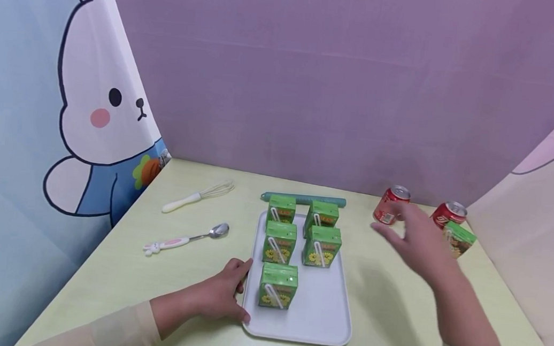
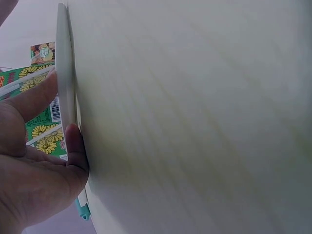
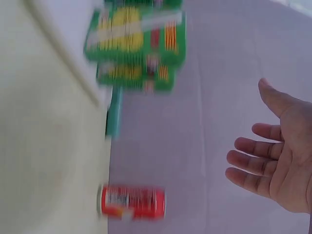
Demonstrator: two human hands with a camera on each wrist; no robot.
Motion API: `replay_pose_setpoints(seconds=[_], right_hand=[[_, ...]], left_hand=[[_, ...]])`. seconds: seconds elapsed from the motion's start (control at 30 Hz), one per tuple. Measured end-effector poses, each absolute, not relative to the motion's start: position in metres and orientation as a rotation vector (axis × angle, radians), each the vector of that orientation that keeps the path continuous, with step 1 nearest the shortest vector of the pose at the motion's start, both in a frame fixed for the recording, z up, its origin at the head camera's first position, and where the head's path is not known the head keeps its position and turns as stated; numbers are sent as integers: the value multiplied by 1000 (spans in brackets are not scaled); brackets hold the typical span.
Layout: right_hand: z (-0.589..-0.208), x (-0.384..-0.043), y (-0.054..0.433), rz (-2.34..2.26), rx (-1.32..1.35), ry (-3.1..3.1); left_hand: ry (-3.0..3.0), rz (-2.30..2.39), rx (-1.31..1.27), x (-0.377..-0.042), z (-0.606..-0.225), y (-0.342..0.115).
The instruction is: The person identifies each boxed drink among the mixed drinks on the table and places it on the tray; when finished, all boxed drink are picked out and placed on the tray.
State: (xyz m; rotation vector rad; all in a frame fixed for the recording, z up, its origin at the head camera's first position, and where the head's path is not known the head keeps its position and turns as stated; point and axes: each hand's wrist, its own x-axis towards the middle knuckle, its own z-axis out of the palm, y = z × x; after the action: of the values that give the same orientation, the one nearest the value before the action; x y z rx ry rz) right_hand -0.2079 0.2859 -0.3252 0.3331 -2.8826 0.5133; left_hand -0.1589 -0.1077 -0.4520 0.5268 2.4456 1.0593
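Observation:
My left hand point(image 1: 225, 292) grips the left edge of a white tray point(image 1: 317, 315), thumb over the rim and a finger at its outer side in the left wrist view. Several green juice boxes point(image 1: 278, 287) stand on the tray in two columns, each with a white straw on its front. The right hand point(image 1: 423, 245), holding nothing, is raised over the table to the right of the tray. Its fingers are spread and relaxed in the right wrist view. Beyond it, another green juice box point(image 1: 459, 239) is at the right, partly overlapping a red can point(image 1: 449, 213).
Another red can point(image 1: 385, 210) stands at the back, partly behind my right hand. A teal stick-shaped thing point(image 1: 304, 199) lies behind the tray. On the left lie a whisk point(image 1: 198, 196) and a spoon point(image 1: 186, 240) with a bunny handle. A purple cloth point(image 1: 339, 107) hangs behind the table.

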Motion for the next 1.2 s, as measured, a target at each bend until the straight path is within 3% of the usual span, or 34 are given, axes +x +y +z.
replay_pose_setpoints(seconds=[0.47, 0.87, 1.2], right_hand=[[-335, -251, 412, 449, -88, -2925], [-391, -270, 469, 602, -256, -3067], [-419, -280, 483, 659, -207, -3003]], left_hand=[[2444, 1071, 531, -158, -451, -108], [2431, 1074, 510, -158, -451, -106], [2432, 1074, 513, -157, -449, -107]])
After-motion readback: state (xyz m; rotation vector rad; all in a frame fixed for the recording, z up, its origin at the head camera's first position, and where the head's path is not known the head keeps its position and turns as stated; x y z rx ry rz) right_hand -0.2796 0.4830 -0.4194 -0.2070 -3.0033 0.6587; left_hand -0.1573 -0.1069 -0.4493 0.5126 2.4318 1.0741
